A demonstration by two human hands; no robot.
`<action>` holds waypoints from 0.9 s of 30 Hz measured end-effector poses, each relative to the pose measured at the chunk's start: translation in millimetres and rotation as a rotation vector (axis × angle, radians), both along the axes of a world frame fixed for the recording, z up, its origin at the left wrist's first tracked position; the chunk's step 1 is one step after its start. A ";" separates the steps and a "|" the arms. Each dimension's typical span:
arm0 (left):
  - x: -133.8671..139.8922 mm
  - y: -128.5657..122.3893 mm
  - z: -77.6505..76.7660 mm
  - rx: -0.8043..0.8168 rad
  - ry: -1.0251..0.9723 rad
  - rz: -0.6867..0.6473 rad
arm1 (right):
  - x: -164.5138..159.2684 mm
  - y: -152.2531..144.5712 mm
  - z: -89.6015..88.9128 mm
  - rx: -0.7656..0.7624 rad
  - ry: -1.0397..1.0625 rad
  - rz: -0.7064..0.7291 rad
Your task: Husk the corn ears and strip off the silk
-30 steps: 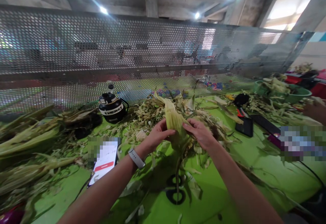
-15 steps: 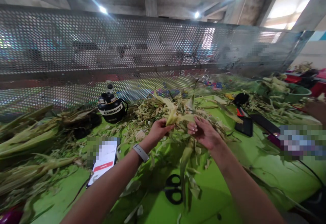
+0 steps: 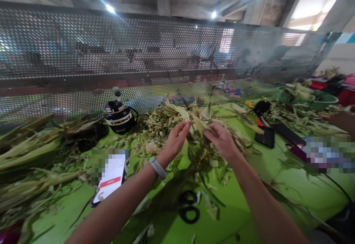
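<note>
A pale green corn husk (image 3: 199,124) is up in front of me, above a heap of husk scraps (image 3: 159,120). My right hand (image 3: 222,140) is closed on its right side, thumb against fingers. With thumb and fingertips pinched together, my left hand (image 3: 176,140) grips at the husk's left edge; what lies inside the pinch is mostly hidden. Narrow darker strips hang below the hands. Black-handled scissors (image 3: 189,214) lie on the green table (image 3: 235,207) below, their blades hidden in shadow and scraps.
On the left are long husks (image 3: 30,147), a lit phone (image 3: 112,173) and a black jug (image 3: 119,118). A dark phone (image 3: 264,137), a black power bank-like slab (image 3: 288,134) and a green basin (image 3: 321,101) of husks stand right. A perforated metal screen (image 3: 166,59) runs behind. Another person's hand (image 3: 342,122) shows at the right edge.
The husk between my hands has turned more upright, and its wide hanging leaf has left the spot beside the scissors. My left hand has risen slightly and now pinches with its fingertips.
</note>
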State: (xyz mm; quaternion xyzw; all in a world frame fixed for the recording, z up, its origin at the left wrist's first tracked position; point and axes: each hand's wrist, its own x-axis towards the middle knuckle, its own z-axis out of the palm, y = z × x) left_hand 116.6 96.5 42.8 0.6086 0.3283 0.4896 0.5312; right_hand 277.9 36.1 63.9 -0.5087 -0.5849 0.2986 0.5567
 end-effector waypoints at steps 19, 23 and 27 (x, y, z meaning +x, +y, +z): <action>-40.9 -15.8 14.4 -0.161 -0.112 0.026 | 25.7 7.4 0.8 0.159 0.445 -0.405; -58.5 -12.7 20.9 -0.315 -0.326 0.168 | 41.7 10.9 -2.6 0.051 0.028 -0.507; -76.1 -13.5 31.5 -0.357 -0.460 0.205 | 20.7 2.8 -3.1 0.049 -0.546 -0.413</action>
